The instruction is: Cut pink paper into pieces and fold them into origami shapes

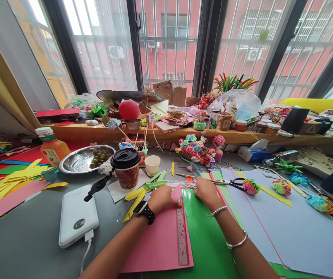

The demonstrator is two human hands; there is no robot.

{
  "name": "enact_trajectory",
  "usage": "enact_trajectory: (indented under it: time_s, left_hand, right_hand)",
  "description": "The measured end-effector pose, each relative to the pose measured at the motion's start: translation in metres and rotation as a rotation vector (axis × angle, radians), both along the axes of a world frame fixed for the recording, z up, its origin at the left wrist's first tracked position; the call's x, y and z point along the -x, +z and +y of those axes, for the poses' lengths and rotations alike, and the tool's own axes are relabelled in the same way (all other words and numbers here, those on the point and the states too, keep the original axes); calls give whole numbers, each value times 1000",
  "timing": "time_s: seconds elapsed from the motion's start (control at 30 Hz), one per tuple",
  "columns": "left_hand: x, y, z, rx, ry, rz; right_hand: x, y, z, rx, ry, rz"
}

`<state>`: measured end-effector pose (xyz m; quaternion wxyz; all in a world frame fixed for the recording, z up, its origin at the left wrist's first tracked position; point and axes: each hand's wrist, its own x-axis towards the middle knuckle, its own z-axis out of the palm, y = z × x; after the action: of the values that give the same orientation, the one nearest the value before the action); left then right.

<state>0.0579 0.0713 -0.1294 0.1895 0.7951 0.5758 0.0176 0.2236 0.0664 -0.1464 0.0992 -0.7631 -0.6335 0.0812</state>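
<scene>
My left hand [161, 199], with a watch on its wrist, presses on the pink paper [155, 244]. Its thumb lies on the patterned ruler [181, 236] along the paper's right side, holding it down; the other fingertips are partly hidden. A pointed pink tip of paper sticks up beside that hand. To the right, my right hand [207, 192] is closed near the top edge of the green sheet [204, 240]. Whatever it may grip is too small to make out. Scissors [236, 185] lie just beyond its wrist.
A lidded coffee cup [126, 172], a paper cup [153, 166] and a metal plate [76, 159] of grapes stand left of the hands. A white power bank [78, 217] lies nearer. Pale sheets [271, 224] and paper flowers [281, 188] spread rightward. Crafts crowd the windowsill [102, 134].
</scene>
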Motion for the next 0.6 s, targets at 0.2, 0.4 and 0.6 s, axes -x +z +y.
enact_trajectory:
  time_s: [0.2, 0.4, 0.6]
  left_hand:
    - [9, 1, 17, -68, 37, -132]
    - [9, 5, 26, -139, 66, -295]
    - [3, 4, 22, -153, 22, -421]
  right_hand:
    - [-4, -6, -4, -151, -45, 158]
    - [-2, -13, -5, -262, -15, 540]
    - [11, -17, -9, -367, 41, 898]
